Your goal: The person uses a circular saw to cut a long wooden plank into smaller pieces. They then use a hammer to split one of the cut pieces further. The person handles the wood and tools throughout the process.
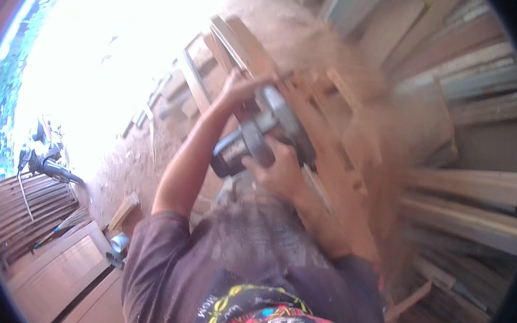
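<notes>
A grey and black circular saw (285,119) rests over a brown wooden workpiece (336,151) in front of me. My right hand (276,165) is closed round the saw's rear handle, near its black motor housing (229,155). Ahead of the saw, my left hand (245,89) reaches to the near end of some upright wooden pieces (242,42). It lies close to the front of the saw, and blur hides how its fingers are set. Motion smears the workpiece, and the saw's blade is hidden.
Stacked planks (464,186) line the right side. Wood offcuts (192,80) lie on the dusty ground at the upper left. A panelled wooden door (56,273), a pale cup (119,242), a slatted wooden frame (24,212) and a parked motorcycle (48,160) are at the left.
</notes>
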Available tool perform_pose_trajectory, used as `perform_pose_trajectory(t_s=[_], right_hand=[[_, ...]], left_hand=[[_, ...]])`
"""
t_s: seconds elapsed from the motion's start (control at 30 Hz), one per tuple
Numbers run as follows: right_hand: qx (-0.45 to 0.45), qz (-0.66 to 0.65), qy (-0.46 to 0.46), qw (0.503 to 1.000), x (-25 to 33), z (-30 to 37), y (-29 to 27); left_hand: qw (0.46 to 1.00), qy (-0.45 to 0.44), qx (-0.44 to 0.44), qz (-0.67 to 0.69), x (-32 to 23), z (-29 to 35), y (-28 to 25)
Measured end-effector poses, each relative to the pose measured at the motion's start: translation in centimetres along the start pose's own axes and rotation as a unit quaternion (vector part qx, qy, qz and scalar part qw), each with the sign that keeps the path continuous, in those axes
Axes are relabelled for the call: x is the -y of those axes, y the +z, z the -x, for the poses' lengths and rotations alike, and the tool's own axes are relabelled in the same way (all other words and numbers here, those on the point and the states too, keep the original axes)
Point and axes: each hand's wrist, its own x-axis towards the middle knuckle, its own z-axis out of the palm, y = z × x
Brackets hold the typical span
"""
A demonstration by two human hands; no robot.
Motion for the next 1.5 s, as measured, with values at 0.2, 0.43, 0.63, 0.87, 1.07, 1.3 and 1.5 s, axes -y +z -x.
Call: perform_pose_trajectory(t_s=[0.2,0.43,0.63,0.87,1.07,1.3,1.5], right_hand=[[-0.028,0.005,-0.036,0.999,-1.2,-0.4,0.3],[-0.004,-0.031,-0.014,0.999,-0.3,-0.7,0.6],[-0.005,-0.045,-0.019,0.999,-0.1,-1.1,0.7],[-0.003,-0.040,-0.016,0.999,0.6,-1.7,0.4],[-0.025,-0.006,-0.033,0.999,-0.4,-1.8,1.1],[0.017,-0.015,0.013,1.000,1.3,-2.0,0.6],[0.019,-0.015,0.024,0.999,1.8,-2.4,0.3]], left_hand=[[0.997,0.043,-0.045,-0.039,-0.9,0.3,0.8],[0.995,0.035,-0.079,-0.059,0.9,-1.4,0.4],[0.991,0.062,-0.102,-0.062,1.6,-2.7,0.5],[0.993,0.075,-0.038,-0.080,0.5,-2.8,-0.5],[0.994,0.091,-0.034,-0.054,-0.4,-1.6,-1.3],[0.992,0.047,-0.097,-0.060,1.0,-2.9,-0.7],[0.995,0.052,-0.062,-0.052,-0.7,-1.6,-1.0]])
